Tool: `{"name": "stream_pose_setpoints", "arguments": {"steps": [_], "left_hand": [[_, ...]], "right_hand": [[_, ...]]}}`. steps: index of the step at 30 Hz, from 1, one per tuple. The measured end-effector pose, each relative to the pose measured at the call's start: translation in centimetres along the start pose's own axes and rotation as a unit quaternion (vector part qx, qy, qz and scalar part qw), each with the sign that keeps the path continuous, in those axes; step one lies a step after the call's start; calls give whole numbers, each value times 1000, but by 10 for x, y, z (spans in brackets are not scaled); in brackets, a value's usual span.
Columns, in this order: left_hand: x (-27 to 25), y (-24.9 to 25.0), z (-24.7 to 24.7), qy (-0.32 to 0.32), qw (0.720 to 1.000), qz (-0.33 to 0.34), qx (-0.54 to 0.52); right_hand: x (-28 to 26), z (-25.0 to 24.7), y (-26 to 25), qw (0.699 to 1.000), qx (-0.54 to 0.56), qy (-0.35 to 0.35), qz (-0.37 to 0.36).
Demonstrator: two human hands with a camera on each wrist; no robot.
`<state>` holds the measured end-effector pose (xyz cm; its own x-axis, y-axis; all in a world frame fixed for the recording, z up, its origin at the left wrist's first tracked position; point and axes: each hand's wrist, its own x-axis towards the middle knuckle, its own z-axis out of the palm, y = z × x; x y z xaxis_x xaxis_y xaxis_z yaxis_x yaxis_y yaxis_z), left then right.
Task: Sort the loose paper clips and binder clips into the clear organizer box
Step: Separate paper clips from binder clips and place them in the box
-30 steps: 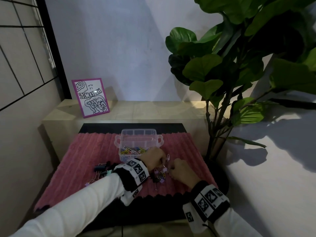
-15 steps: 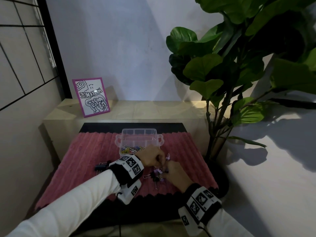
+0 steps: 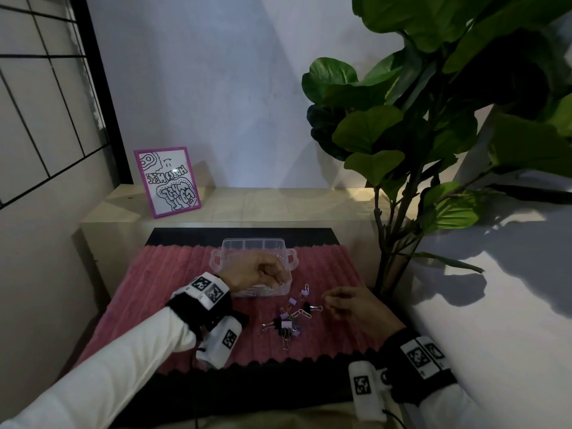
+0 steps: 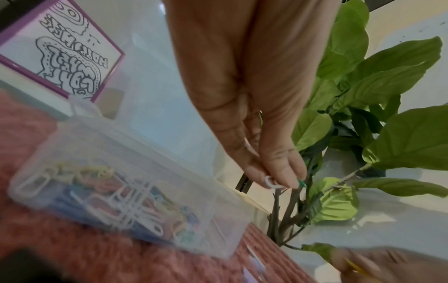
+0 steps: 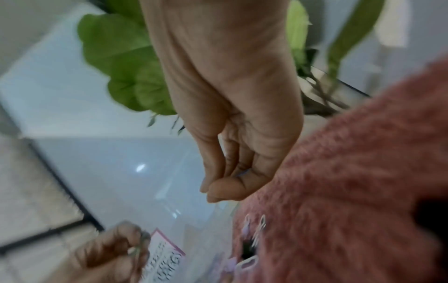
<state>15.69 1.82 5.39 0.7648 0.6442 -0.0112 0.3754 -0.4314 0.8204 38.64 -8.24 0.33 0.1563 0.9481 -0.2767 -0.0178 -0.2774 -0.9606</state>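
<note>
Paper clips [image 4: 101,197] of many colors lie inside the clear organizer box [image 3: 247,252] on the pink mat [image 3: 154,289]. Right above it, the left hand [image 3: 257,270] pinches a white paper clip [image 4: 272,182]. The right hand [image 3: 353,308] has its fingers curled together; I cannot tell if it holds anything. Between both grips lie loose binder clips [image 3: 289,320]. A leafy plant [image 3: 433,119] stands past the right hand.

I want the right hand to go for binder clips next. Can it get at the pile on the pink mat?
Probably yes. The right hand hangs just beside the binder clips, nothing lies between them, and the left hand is away over the organizer box.
</note>
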Motion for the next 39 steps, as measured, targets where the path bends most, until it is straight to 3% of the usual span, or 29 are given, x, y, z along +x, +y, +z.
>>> {"name": "stream_pose_setpoints", "arguments": {"steps": [3,5,9,11,15,17,20,24,26,27,30,34,39], "left_hand": [[8,-2,-14,87,995,-1,58],[16,-5,-20,110,986,-5,122],[22,-15,-25,25,968,-56,243],[18,-14,-23,27,962,-56,267],[2,1,-10,120,948,-28,295],[-6,7,2,141,951,-1,274],[-11,10,22,112,963,10,245],[-5,2,41,43,967,9,252],[-1,-6,47,13,959,15,282],[0,-10,50,-6,951,14,310],[2,-17,55,-46,923,4,381],[2,-16,59,-51,909,-11,414],[-1,-13,58,-36,919,-10,392]], "right_hand": [[2,0,3,982,177,-4,71],[4,3,-6,964,249,-7,92],[20,16,-32,952,296,-16,73],[31,29,-46,960,272,-40,57],[47,61,-72,991,113,-59,50],[53,75,-77,993,30,-104,48],[59,88,-77,986,-90,-134,51],[46,81,-80,978,-192,-72,-36],[32,67,-73,954,-283,-39,-94],[24,60,-67,925,-357,-32,-124],[5,45,-42,862,-477,-78,-150],[3,50,-19,838,-502,-148,-152],[7,59,-7,805,-548,-148,-175]]}}
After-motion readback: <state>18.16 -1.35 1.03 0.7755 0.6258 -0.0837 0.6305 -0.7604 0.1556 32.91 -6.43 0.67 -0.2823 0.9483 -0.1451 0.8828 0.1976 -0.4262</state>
